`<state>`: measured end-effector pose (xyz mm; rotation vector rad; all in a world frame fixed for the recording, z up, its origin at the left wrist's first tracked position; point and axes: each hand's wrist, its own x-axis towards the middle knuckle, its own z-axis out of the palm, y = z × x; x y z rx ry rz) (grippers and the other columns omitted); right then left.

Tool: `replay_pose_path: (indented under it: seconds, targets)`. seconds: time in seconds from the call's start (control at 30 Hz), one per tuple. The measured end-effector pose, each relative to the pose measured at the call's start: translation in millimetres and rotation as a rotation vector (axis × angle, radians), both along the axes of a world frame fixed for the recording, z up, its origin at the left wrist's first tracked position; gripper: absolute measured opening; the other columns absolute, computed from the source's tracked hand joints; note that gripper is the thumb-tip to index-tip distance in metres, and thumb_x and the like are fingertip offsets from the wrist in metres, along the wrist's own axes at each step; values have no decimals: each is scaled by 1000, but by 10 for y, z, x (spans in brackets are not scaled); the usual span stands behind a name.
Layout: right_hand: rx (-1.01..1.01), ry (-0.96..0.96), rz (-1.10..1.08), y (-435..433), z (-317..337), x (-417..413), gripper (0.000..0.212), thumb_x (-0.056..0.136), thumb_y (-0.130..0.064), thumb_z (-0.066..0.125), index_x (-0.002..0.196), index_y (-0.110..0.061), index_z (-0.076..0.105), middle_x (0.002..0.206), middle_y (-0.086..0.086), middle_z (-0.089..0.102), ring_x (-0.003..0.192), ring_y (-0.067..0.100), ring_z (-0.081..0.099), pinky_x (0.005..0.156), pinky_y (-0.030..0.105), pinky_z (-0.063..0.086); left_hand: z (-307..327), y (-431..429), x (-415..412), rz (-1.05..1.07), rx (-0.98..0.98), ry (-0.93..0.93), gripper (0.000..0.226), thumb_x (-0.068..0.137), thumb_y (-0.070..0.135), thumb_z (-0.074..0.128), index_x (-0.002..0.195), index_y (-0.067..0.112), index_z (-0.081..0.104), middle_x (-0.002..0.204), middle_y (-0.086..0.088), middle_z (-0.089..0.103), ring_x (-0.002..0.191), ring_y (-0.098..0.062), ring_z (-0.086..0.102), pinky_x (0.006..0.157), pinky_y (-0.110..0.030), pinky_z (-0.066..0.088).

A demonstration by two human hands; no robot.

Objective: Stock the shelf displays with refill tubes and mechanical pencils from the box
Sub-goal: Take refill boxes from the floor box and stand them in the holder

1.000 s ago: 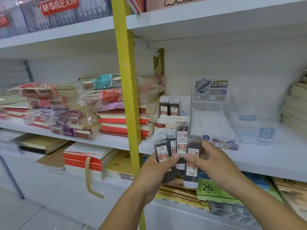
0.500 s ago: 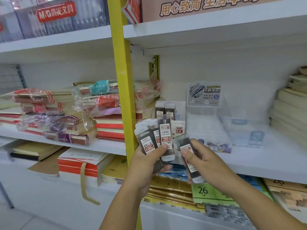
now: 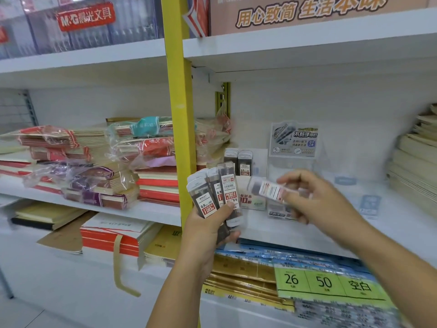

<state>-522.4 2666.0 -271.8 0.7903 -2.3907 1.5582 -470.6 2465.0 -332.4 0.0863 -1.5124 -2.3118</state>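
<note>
A fan of refill tubes [image 3: 214, 196] is gripped upright in the left hand [image 3: 208, 229], thumb pressed across the labels, near the yellow post [image 3: 181, 138]. A single refill tube [image 3: 269, 190], blurred and lying sideways, is pinched in the right hand [image 3: 316, 202] in front of the clear display [image 3: 293, 157] on the white shelf [image 3: 354, 223].

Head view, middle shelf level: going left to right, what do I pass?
Wrapped notebook stacks → yellow upright post → fan of refill tubes in the left hand → single refill tube in the right hand → clear display stand → paper stack at the far right.
</note>
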Motion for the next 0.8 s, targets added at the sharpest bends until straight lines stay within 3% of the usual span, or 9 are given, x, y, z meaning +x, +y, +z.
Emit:
replay_pose_path:
  seconds: [0.2,0.3,0.37,0.43,0.57,0.7,0.73,0.8]
  targets:
    - [125,287,-173,-46,709,-514,24,82,-16,75,96,-26,58,87,-8,64,42,3,56,41,11,38,1,-95,-154,150,-81,17,20,88,20,74,107,25,68,89,1,79,83,-19,76,56,-25,57]
    - [314,413,-202,-193,873,-712,21,80,-17,75,90,-24,58,80,-16,60,63,3,59,50,6,36,1,-122,-222,151,-99,18,21,87,20,75,106,25,69,89,2,79,81,-19,76,55,-24,57]
    - [439,470,-205,-307,918,-833,17,84,-15,68,93,-26,58,81,-15,59,74,6,56,58,12,36,0,-140,-266,140,-104,21,21,87,21,75,106,25,69,89,2,79,80,-18,76,55,-25,57]
    - [521,476,-184,-399,921,-936,18,88,-12,56,101,-24,59,87,-12,61,76,7,55,61,17,38,-6,-146,-303,127,-101,21,20,87,21,75,106,26,69,89,2,79,80,-18,76,56,-25,58]
    - [724,498,-168,-539,854,-1091,26,95,-17,42,114,-21,59,107,5,66,100,24,58,83,32,46,-37,-139,-354,117,-107,25,19,88,19,74,103,29,69,86,5,79,79,-16,76,55,-26,58]
    - [771,421,-121,-590,790,-1236,32,99,-19,40,123,-21,61,124,6,58,115,22,52,87,24,33,-33,-146,-377,110,-119,27,19,88,18,74,102,30,68,85,5,79,77,-15,76,53,-25,57]
    - [768,398,-118,-589,767,-1270,34,99,-17,41,128,-20,58,127,6,56,115,22,52,88,24,33,-27,-150,-379,109,-120,29,19,88,18,74,101,30,68,84,5,79,77,-15,76,53,-25,57]
    - [710,362,-124,-572,704,-1316,36,97,-14,45,132,-19,52,116,0,60,97,15,56,79,22,39,-18,-153,-378,105,-119,32,19,88,18,74,101,30,68,84,4,79,77,-16,76,53,-25,57]
